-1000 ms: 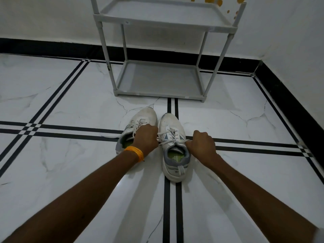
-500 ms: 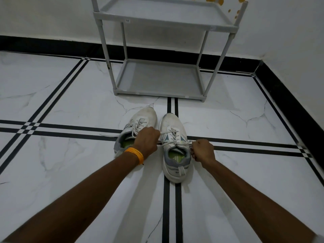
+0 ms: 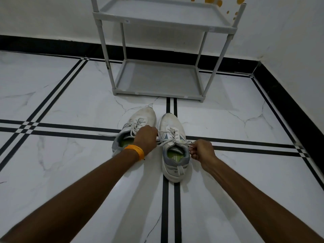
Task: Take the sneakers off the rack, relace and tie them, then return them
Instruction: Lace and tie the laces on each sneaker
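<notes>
Two white sneakers stand side by side on the marble floor point(image 3: 70, 102) at the centre of the frame, toes toward the grey rack point(image 3: 157, 81) in the upper middle. The right sneaker point(image 3: 172, 123) lies over the double black floor stripe; the left sneaker point(image 3: 145, 116) sits just beside it, angled slightly left, with a loose lace end trailing to the left. Both have grey heel collars and green insoles; print on the right insole is too small to read, and the small stickers on the rack's rails are likewise illegible. The left hand point(image 3: 145, 139), with an orange band point(image 3: 135, 150) at the wrist, is closed in a fist on a lace point(image 3: 168, 140) of the right sneaker. The right hand point(image 3: 201, 149) pinches the other lace end at that sneaker's right side.
</notes>
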The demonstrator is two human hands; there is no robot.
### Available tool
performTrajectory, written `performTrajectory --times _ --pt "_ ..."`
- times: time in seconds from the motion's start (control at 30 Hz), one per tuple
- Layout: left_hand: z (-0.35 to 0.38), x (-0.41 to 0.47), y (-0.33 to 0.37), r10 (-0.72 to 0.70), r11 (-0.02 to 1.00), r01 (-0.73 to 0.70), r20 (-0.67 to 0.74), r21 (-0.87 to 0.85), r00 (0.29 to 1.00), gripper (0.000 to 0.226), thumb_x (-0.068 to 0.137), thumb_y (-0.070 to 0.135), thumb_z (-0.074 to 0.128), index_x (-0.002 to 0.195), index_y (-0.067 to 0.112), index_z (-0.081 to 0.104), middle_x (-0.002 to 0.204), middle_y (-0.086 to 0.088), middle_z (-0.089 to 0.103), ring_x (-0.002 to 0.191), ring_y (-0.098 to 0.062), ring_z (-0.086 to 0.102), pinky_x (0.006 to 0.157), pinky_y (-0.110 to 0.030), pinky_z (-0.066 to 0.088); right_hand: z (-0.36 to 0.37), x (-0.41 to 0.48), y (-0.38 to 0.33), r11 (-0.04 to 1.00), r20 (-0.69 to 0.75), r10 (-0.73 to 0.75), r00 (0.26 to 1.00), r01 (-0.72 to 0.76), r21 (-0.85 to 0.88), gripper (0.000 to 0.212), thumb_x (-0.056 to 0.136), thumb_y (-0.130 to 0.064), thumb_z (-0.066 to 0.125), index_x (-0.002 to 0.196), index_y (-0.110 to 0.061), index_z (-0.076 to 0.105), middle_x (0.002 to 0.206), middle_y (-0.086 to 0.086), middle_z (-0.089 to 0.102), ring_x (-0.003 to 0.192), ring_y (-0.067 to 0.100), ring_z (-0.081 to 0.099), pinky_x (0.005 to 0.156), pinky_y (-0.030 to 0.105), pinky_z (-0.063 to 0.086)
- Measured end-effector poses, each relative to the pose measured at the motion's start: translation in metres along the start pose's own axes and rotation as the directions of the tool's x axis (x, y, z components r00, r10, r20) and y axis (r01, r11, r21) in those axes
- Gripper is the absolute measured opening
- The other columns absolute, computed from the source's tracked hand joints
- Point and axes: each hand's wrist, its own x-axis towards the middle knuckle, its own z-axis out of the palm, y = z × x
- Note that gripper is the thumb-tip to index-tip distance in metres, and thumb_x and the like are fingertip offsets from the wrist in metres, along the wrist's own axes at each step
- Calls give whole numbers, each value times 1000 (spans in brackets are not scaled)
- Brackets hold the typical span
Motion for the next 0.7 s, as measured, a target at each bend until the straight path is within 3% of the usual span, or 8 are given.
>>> performTrajectory --times 0.07,0.13,0.2,0.27,0.33,0.4,0.5,0.7 --pt "-9 2 -4 -36 984 30 -33 -174 999 33 80 22 67 109 9 64 108 -16 65 101 -33 59 82 -37 45 -10 -6 -10 994 54 -65 996 70 -88 14 91 -4 44 97 -5 57 78 11 60 55 20 57 47 25 45" --pt "-23 4 -3 -75 936 35 -101 -349 992 43 73 18 71 115 16 62 109 -12 60 98 -29 59 79 -35 45 -23 -9 -18 943 29 -210 977 210 -258 27 91 -7 46 117 -10 52 100 11 61 71 25 66 61 33 54" --pt "-33 5 4 -53 906 -53 -236 -420 970 44 71 12 66 114 19 63 106 -6 59 93 -24 59 74 -31 45 -30 -15 -25 749 -19 -480 877 399 -530 40 88 -6 50 127 -14 52 123 10 58 97 27 65 86 39 54" --pt "-33 3 13 91 913 -173 -229 -370 969 41 78 12 61 118 19 63 110 -5 60 95 -22 59 76 -30 45 -21 -27 -31 537 106 -642 760 544 -645 40 88 -8 55 128 -13 56 131 6 57 109 24 60 96 36 48" --pt "-18 1 18 253 921 -265 -80 -286 964 42 87 15 55 129 17 57 123 -6 57 104 -23 59 83 -33 49 -4 -36 -31 378 300 -611 732 604 -702 33 90 -17 59 123 -14 61 124 5 62 105 23 62 92 35 49" --pt "-3 -4 16 321 926 -307 30 -220 947 40 93 20 51 133 16 54 130 -6 53 108 -27 60 87 -39 51 11 -38 -23 187 431 -513 743 586 -788 28 91 -26 61 115 -12 63 113 8 65 100 26 63 84 36 50" --pt "4 -8 15 347 925 -342 3 -165 938 36 93 14 50 127 14 58 121 -10 56 100 -30 61 85 -41 50 18 -30 -13 -46 485 -464 741 526 -849 23 88 -23 64 107 -9 63 108 13 60 94 29 62 76 34 47" --pt "13 -14 14 431 902 -429 -141 43 891 13 91 10 51 97 5 61 96 -17 60 82 -36 61 66 -43 52 17 -18 -11 -45 463 -503 730 513 -857 23 94 -24 57 105 -6 65 104 15 63 90 29 62 67 28 35"
